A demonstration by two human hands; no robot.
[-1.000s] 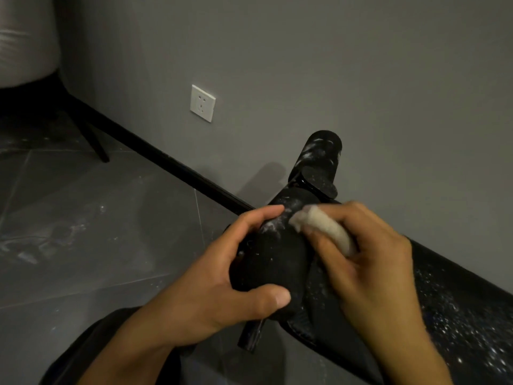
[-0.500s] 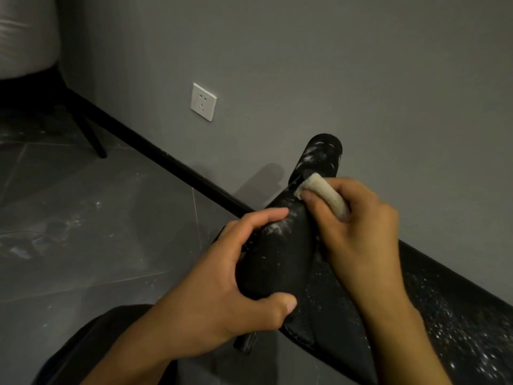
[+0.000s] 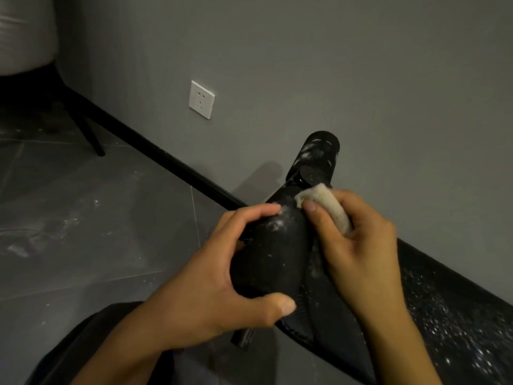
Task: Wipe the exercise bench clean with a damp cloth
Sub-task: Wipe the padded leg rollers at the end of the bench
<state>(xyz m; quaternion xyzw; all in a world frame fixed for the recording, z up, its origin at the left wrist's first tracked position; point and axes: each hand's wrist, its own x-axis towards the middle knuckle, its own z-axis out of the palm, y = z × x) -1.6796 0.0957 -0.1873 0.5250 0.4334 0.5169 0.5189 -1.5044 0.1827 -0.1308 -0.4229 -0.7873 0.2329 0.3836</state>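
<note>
- Pinching a small folded off-white damp cloth [image 3: 327, 211] in its curled fingers, the right hand [image 3: 361, 257] presses it against the upper end of a black cylindrical foam roller [image 3: 274, 259], close to where the roller meets the frame.
- Left hand [image 3: 219, 287] wraps the same roller from the other side, fingers curled over the top and thumb underneath, and seems to be steadying it.
- White dusty specks sit on the roller just beside the left fingertips and near the cloth. Lower down, its surface looks mostly dark with a few flecks.
- Second black foam roller [image 3: 319, 159], beyond the cloth toward the wall, carries white smears and looks not yet wiped.
- Long black padded exercise bench [image 3: 458, 318] runs off to the lower right past the right forearm and is thickly speckled with white dust.
- Judging by this, the job is at an early stage. Part of the near roller is cleaner, while its dusty top, the far roller and the whole bench pad remain.
- Farther out lie a grey tiled floor [image 3: 83, 218] with pale dust patches, a white wall socket [image 3: 202, 99] and a black chair leg [image 3: 90, 134].
</note>
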